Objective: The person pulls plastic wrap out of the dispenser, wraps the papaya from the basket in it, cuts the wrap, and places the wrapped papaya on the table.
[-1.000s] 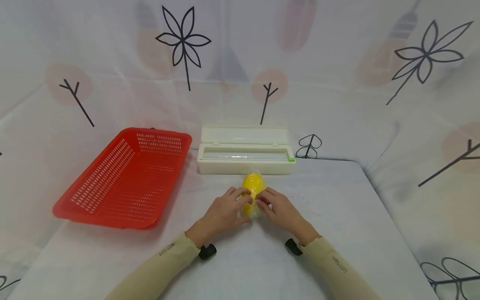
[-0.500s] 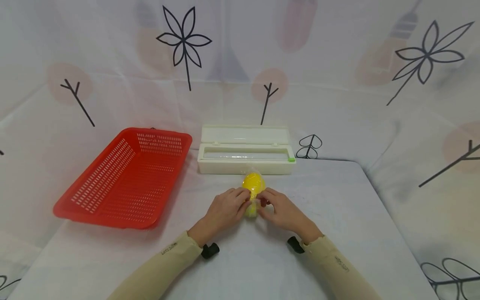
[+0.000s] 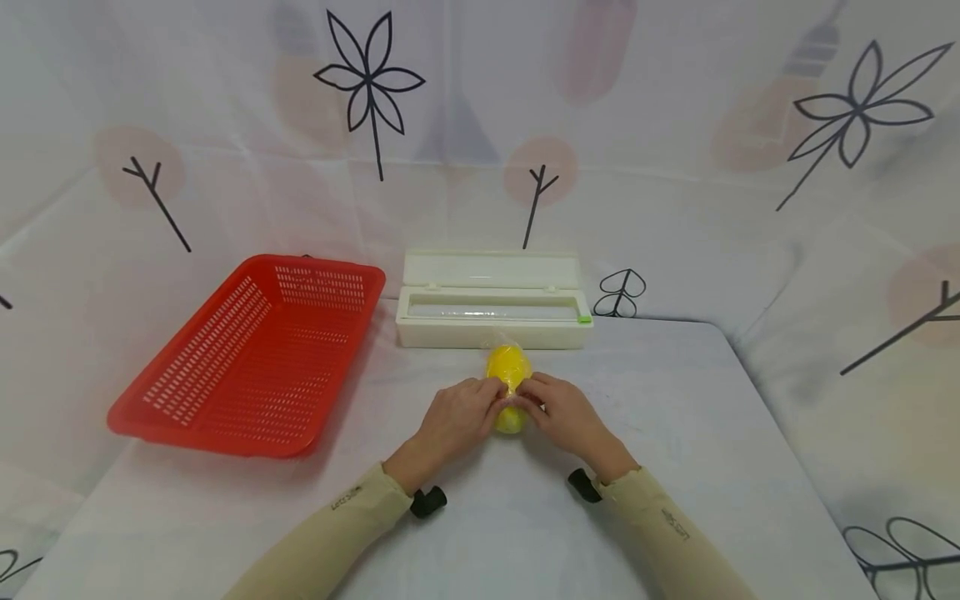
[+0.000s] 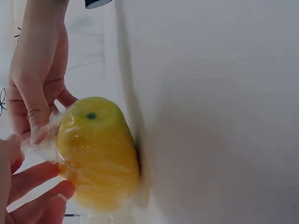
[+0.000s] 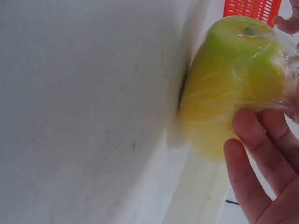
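On the flat white table (image 3: pixel 720 417), the rounded yellow-green fruit (image 3: pixel 509 363) lies between the left hand (image 3: pixel 461 412) and right hand (image 3: pixel 568 414), both pinching its clear plastic film (image 4: pixel 50 145) (bunched on top), seemingly to hold it taut

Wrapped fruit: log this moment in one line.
left hand: pinches plastic wrap; right hand: pinches plastic wrap; fruit: wrapped, on table; white box: open, behind fruit; red basket: left of box
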{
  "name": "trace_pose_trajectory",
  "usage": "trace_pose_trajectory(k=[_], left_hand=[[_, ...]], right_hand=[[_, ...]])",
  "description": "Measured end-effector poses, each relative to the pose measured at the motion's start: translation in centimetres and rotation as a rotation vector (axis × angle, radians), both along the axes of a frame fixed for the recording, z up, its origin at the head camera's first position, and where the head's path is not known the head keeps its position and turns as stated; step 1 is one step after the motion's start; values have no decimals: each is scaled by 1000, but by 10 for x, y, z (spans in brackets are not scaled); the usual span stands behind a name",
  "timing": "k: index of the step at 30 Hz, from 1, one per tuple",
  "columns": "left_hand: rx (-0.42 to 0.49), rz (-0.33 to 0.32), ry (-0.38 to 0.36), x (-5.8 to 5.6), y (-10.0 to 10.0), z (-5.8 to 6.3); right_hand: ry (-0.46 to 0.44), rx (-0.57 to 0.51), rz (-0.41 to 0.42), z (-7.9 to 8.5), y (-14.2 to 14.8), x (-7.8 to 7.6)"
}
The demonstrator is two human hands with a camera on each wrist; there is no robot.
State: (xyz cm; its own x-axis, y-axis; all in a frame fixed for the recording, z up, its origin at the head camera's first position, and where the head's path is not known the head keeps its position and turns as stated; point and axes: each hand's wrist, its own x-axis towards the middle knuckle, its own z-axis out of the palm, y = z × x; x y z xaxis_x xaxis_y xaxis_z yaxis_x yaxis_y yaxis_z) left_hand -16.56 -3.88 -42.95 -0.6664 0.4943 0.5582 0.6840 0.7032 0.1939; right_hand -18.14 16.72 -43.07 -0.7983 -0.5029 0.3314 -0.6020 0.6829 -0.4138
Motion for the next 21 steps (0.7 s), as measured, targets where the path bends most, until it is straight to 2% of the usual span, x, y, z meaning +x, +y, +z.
trace_pose_trajectory(k=[8,12,17,21], left_hand=[[-25,-9,-4,0,2,-1],[16,-14,22,-2,3,-4],[30,7,27,-3,4,-1],[15,22,42,-2,7,3]], right_hand=[[-36,-25,-53,1,0,1],[-59,-54,-13,0,1,0],[-140,-96,63,1,6,0],[-117,-58,52,1,7,0]])
